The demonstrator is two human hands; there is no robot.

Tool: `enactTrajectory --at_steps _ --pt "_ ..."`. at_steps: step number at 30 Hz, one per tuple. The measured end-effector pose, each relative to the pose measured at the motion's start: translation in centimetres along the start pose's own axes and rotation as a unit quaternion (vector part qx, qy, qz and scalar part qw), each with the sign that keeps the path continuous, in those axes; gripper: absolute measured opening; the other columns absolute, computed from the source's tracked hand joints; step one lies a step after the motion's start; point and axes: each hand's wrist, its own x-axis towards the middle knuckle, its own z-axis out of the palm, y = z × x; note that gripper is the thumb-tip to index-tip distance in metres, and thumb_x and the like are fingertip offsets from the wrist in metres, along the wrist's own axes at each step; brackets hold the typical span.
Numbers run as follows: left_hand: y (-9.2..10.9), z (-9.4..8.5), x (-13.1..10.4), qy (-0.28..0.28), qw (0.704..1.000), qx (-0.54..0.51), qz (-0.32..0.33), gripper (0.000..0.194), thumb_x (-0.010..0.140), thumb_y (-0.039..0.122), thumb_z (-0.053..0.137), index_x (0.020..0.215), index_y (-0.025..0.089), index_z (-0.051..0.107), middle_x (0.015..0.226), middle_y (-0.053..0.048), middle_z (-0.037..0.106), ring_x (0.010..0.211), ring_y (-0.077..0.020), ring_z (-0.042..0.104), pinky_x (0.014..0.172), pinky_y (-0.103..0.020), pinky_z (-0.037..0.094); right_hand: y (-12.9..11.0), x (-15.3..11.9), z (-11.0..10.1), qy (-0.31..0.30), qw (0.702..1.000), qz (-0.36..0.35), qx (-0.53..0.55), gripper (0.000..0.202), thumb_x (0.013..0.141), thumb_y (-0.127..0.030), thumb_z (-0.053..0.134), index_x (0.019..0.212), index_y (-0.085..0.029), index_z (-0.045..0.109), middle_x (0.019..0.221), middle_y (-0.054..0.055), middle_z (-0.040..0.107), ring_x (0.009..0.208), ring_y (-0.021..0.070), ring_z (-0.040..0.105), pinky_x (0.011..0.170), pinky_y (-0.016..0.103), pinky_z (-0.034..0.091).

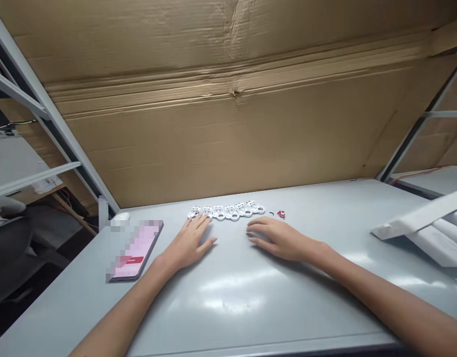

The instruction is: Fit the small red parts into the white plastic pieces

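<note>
White parts [229,210] lie in a row on the worktop [228,277]. Left hand [190,240], fingers apart, overlaps the row's left end; contact unclear. Right hand [276,238], fingers slightly parted, is nearby.

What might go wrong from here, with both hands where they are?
1. The left hand overlaps the near edge of the white parts; a slip might break their row.
2. The red bits lie loose beyond the right hand; a sweep could scatter them.
3. The phone lies beside the left forearm; it might get nudged.
</note>
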Motion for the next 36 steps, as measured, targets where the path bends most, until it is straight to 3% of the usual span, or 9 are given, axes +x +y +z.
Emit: enactTrajectory --at_steps 6,10,13,21,27,32,36 --pt "0.4 -0.1 -0.1 0.029 0.999 -0.006 0.037 0.043 0.100 0.043 0.043 0.134 0.020 0.052 0.141 -0.010 0.054 0.135 -0.0290 0.044 0.115 -0.050 0.029 3.4 -0.5 -1.3 0.062 0.990 0.125 -0.036 0.026 0.094 -0.036 0.045 0.100 -0.022 0.067 0.113 0.011 0.067 0.099 0.0277 0.062 0.078 0.039 0.049" --pt "0.7 -0.7 -0.2 0.048 0.998 -0.014 0.046 0.034 0.099 0.039 0.045 0.123 0.019 0.060 0.125 -0.010 0.064 0.115 -0.0280 0.058 0.100 -0.044 0.045 5.9 -1.0 -2.2 0.071 0.970 0.217 -0.079 0.023 0.091 -0.027 0.044 0.092 -0.022 0.067 0.106 0.008 0.068 0.094 0.0267 0.063 0.070 0.035 0.047" --pt "1.2 -1.1 -0.2 0.058 0.996 -0.021 0.061 0.030 0.099 0.037 0.043 0.114 0.020 0.064 0.114 -0.009 0.068 0.104 -0.0268 0.062 0.089 -0.040 0.050 7.0 -1.2 -2.6 0.068 0.960 0.254 -0.099 0.022 0.087 -0.022 0.046 0.084 -0.022 0.068 0.104 0.008 0.070 0.093 0.0262 0.064 0.067 0.032 0.046" --pt "1.7 -1.2 -0.2 0.065 0.992 -0.032 0.103 0.029 0.101 0.031 0.039 0.109 0.021 0.065 0.103 -0.006 0.071 0.097 -0.0240 0.065 0.087 -0.038 0.050 7.0 -1.5 -2.6 0.043 0.960 0.257 -0.103 0.019 0.084 -0.027 0.053 0.081 -0.022 0.072 0.110 0.008 0.070 0.097 0.0266 0.064 0.067 0.030 0.046" --pt "1.8 -1.1 -0.3 0.085 0.989 -0.046 0.110 0.028 0.100 0.030 0.041 0.112 0.021 0.064 0.118 -0.009 0.066 0.106 -0.0247 0.062 0.092 -0.039 0.049 6.8 -1.5 -2.5 0.023 0.963 0.256 -0.075 0.017 0.082 -0.027 0.053 0.074 -0.023 0.067 0.107 0.007 0.070 0.092 0.0248 0.065 0.065 0.029 0.046" --pt "1.3 -0.9 -0.5 0.053 0.998 0.003 0.043 0.040 0.097 0.037 0.048 0.133 0.021 0.052 0.143 -0.013 0.048 0.127 -0.0309 0.049 0.102 -0.046 0.044 6.7 -1.3 -2.4 0.068 0.968 0.240 -0.029 0.014 0.082 -0.028 0.054 0.074 -0.023 0.064 0.101 0.007 0.070 0.089 0.0254 0.064 0.068 0.032 0.047" --pt "0.8 -0.6 -0.5 0.037 0.999 -0.002 0.033 0.041 0.097 0.037 0.049 0.135 0.021 0.049 0.141 -0.012 0.050 0.130 -0.0297 0.047 0.105 -0.044 0.041 5.3 -0.7 -2.5 0.110 0.964 0.236 0.061 0.019 0.089 -0.037 0.050 0.090 -0.024 0.064 0.101 0.006 0.071 0.091 0.0249 0.065 0.077 0.036 0.050"
